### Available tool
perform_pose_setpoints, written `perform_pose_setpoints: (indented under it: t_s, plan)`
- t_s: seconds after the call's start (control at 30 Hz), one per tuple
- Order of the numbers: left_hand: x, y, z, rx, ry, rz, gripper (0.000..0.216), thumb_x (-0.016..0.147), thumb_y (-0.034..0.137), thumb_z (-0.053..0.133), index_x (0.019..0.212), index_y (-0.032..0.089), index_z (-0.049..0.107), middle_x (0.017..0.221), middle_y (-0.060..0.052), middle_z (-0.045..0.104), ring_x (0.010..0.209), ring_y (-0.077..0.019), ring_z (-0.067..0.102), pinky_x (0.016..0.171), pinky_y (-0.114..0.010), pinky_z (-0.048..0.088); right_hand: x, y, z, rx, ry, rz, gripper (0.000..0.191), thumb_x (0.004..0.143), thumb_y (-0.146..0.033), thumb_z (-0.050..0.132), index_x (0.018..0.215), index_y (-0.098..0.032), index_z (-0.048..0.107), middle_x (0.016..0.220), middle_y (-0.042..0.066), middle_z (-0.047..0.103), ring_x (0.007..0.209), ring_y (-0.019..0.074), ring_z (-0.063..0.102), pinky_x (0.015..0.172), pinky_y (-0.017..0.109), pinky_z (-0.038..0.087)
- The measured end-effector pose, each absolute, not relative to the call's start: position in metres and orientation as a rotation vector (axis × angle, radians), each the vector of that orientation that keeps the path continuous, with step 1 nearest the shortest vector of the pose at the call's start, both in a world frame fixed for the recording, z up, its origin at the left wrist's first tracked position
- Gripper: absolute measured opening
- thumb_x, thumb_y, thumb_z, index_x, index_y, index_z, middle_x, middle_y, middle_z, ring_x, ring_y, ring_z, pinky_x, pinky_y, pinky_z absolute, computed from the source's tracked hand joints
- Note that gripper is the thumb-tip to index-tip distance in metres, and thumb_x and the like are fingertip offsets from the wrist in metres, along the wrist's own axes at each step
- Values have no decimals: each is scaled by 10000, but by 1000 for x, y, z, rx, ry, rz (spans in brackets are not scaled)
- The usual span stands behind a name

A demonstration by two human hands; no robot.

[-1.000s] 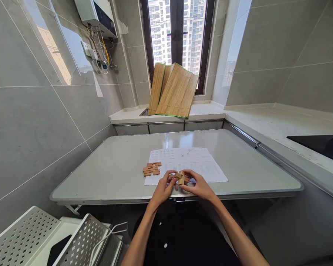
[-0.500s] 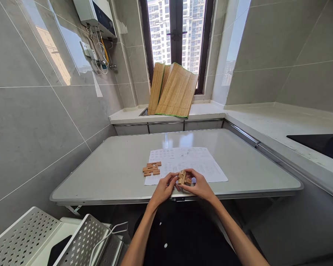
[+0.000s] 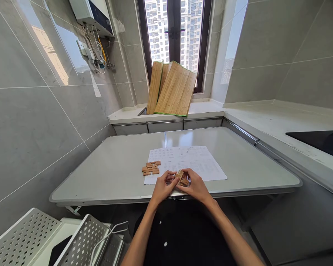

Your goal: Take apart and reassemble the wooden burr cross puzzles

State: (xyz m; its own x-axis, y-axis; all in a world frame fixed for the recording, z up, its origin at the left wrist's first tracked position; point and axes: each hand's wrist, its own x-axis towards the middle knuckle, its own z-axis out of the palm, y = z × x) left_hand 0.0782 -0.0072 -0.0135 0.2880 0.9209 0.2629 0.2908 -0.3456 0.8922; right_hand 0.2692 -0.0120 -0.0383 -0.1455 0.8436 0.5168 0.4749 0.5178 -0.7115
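Note:
Both hands meet over the near edge of a grey table (image 3: 105, 173). My left hand (image 3: 162, 187) and my right hand (image 3: 195, 186) pinch a small cluster of joined wooden puzzle pieces (image 3: 181, 177) between their fingertips, just above a printed sheet of paper (image 3: 195, 162). Several loose notched wooden pieces (image 3: 151, 168) lie flat on the table to the left of my hands, at the paper's left edge.
Rolled bamboo mats (image 3: 172, 88) lean against the window on the back counter. A white counter (image 3: 280, 122) runs along the right with a black cooktop (image 3: 319, 140). Perforated metal racks (image 3: 44, 240) stand low at the left. A water heater (image 3: 90, 14) hangs on the left wall.
The hands have drawn slightly closer together around the wooden assembly and turned it a little. The loose pieces and paper have not moved.

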Motion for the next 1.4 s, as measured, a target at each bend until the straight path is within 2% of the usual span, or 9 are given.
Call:
perform_pose_setpoints:
  t_s: [0.2,0.3,0.53,0.77,0.9,1.03,1.17,1.3,1.4]
  plan:
    - [75,0,-19,1625,1060,1158,417,924,511,660,1176,180,638,922,-69,763,852,-217,740,821,-343,570,272,-9,-39,-1048,-1718,537,554,819,-494,785,1251,-234,554,1003,53,657,884,246,628,849,385,523]
    - [74,5,-23,1539,1087,1251,473,913,535,666,1204,166,610,873,-56,742,749,-191,724,785,-336,570,273,-8,-39,-1054,-1744,529,555,822,-468,790,1272,-242,557,1105,72,645,1000,266,624,917,410,517]
    - [77,7,-24,1508,1154,1331,494,909,571,653,1190,167,609,869,-62,744,735,-188,717,740,-305,548,273,-1,-46,-1161,-1815,468,612,759,-425,831,1288,-256,573,1262,103,603,1194,328,569,1045,506,469]
    - [75,8,-25,1542,1160,1312,486,925,590,616,1203,191,629,848,-40,733,723,-175,693,766,-306,538,273,3,-54,-1258,-1838,423,478,742,-409,823,1161,-241,666,1119,91,598,1075,311,605,964,471,514]
    - [75,8,-25,1558,1152,1273,491,922,588,616,1205,186,636,861,-45,730,719,-172,679,753,-303,540,274,3,-54,-1255,-1824,513,457,763,-406,783,1157,-240,623,1108,65,608,898,237,631,835,393,543]
    - [75,7,-25,1577,1126,1244,478,936,568,605,1224,188,637,944,-66,743,731,-165,680,744,-306,560,275,4,-53,-1285,-1794,582,454,765,-390,756,1147,-227,575,922,14,646,753,206,601,763,374,524]
    - [74,7,-27,1597,1117,1232,463,946,561,592,1221,193,644,984,-77,748,828,-191,711,765,-310,575,278,5,-53,-1237,-1721,601,498,771,-386,734,1210,-219,567,1076,60,685,765,206,620,736,365,532]
    - [74,8,-28,1596,1120,1219,471,934,573,601,1216,199,650,976,-70,753,837,-197,715,757,-308,573,281,7,-54,-1218,-1693,613,489,799,-365,695,1248,-198,593,938,54,706,693,207,611,698,366,540]
    - [74,8,-27,1606,1113,1212,466,936,566,602,1219,199,648,951,-66,750,835,-197,715,758,-306,572,281,8,-57,-1186,-1683,602,425,813,-331,669,1215,-203,624,1029,78,726,765,221,646,764,386,552]
